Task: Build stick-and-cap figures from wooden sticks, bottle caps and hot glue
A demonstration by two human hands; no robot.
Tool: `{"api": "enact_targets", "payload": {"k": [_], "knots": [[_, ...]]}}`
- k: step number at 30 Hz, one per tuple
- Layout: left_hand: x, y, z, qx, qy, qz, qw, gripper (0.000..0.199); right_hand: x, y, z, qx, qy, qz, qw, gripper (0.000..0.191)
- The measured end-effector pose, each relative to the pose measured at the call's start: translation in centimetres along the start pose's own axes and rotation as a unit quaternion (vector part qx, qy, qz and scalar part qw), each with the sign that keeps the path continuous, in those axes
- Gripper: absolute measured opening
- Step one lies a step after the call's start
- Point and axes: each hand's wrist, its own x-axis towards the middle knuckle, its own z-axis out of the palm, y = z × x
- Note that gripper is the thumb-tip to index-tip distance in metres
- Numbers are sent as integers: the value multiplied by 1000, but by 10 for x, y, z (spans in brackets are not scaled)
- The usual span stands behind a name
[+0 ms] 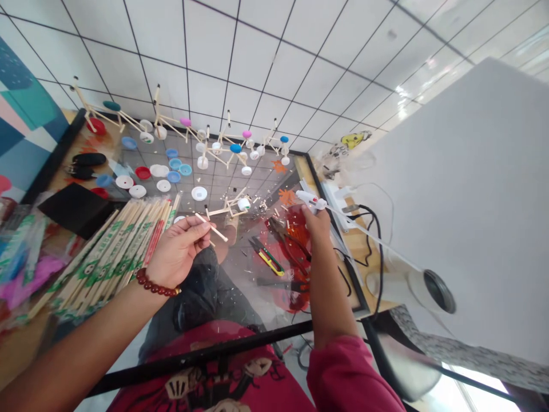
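Head view, from the left: we see crumpled plastic wrappers at the edge, then a black panel and a bundle of wooden sticks in green-printed sleeves. Beyond them, blue, red and white caps are scattered over the see-through tabletop, and a row of stick models with cap wheels stands along its far side, near the tiled wall.

Our left hand, with a beaded bracelet at the wrist, pinches a short pale stick between thumb and fingers, holding it aslant. Just past the fingertips sits a small stick frame with a white cap at its right end, the cap apart from our hand.

Farther right, among wood scraps, we find a slim yellow-and-green tool and dark pliers near a red surface; whether that lies on or under the top, we cannot tell.

Our right hand is closed around a white glue gun, its nozzle pointing left, with a long pale rod running back from it toward a white cylinder.
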Motion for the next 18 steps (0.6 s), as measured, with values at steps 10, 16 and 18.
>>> {"api": "enact_targets", "payload": {"k": [10,16,18], "knots": [[0,-1,1,6,1,-10,1000,26,-39,-19,-40,-168,-27,21,985,46],[-1,0,-1,95,-32,-50,994,19,-118,-66,-30,106,-31,-85,990,29],[-3,2,-1,138,-60,-69,986,22,-140,-90,-6,203,-208,-59,955,25]]}}
